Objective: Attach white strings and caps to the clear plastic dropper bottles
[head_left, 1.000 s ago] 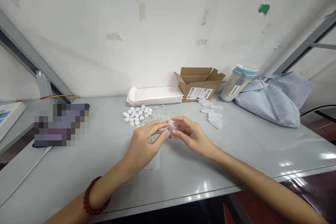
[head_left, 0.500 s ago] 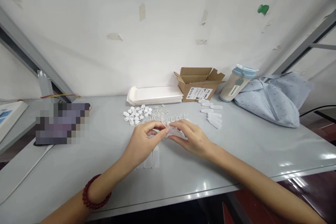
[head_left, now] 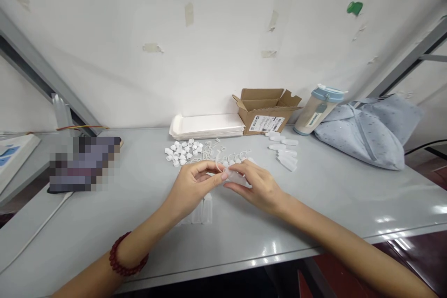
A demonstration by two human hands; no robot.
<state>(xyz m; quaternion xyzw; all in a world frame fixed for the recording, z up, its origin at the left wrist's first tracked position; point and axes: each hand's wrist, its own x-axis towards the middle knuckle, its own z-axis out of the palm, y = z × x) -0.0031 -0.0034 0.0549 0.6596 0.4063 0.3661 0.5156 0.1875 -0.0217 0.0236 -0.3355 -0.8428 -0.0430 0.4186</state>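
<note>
Observed: small translucent plastic bottle [head_left: 236,178] held just above the grey tabletop [head_left: 314,195], long axis roughly left-right. The right hand [head_left: 260,187] is curled round its body. The left hand [head_left: 193,185] has its fingertips pinched on the left end.

The only view comes from a camera on the person's head. It looks forward and down over a grey table [head_left: 314,195] toward a white wall [head_left: 223,32], which fills the upper half of the frame. The left hand [head_left: 192,186] and the right hand [head_left: 260,187] reach in from the lower edge and meet near the centre, close to the lens. The view is very wide.
</note>
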